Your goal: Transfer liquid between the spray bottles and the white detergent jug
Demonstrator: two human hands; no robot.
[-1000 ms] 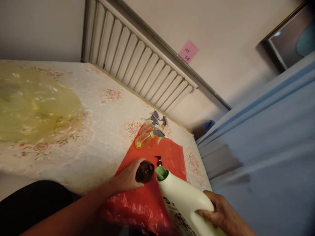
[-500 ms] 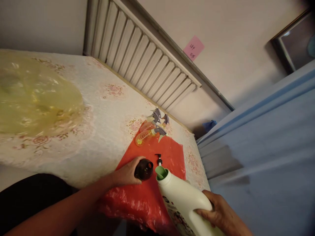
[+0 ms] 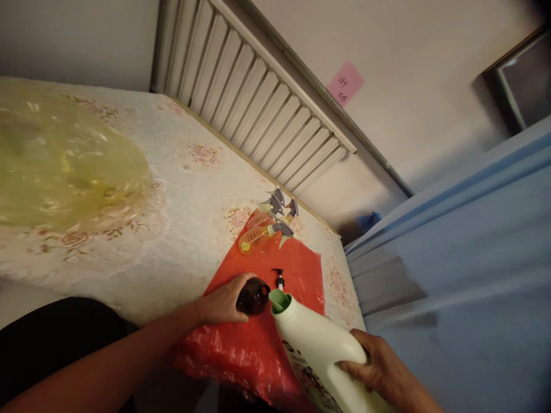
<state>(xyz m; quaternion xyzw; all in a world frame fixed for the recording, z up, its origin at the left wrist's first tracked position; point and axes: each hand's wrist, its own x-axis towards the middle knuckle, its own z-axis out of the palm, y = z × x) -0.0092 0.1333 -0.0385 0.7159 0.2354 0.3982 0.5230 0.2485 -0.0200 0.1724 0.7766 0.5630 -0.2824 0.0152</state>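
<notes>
My left hand [image 3: 226, 301] is wrapped round a dark brown bottle [image 3: 253, 298] whose open neck points up and to the right. By its handle, my right hand [image 3: 379, 367] grips a large pale green detergent jug [image 3: 322, 344], tilted to the left. The jug's uncapped mouth, with a green pouring spout [image 3: 279, 301] inside, is right beside the brown bottle's opening; no flow of liquid is visible between them. A black pump head [image 3: 279, 278] lies on the red plastic bag [image 3: 297, 261] just beyond. The jug's lower end is cut off by the frame.
Several clear spray bottles [image 3: 256, 238] with grey triggers are at the far end of the red bag. A yellow plastic bag [image 3: 69, 166] covers the left of the floral tablecloth [image 3: 181, 201]. A radiator [image 3: 253, 97] runs behind; a blue curtain [image 3: 430, 275] hangs at right.
The jug's mouth has come slightly left, closer to the brown bottle's neck. My left hand keeps its hold on the bottle. The whole view has shifted slightly.
</notes>
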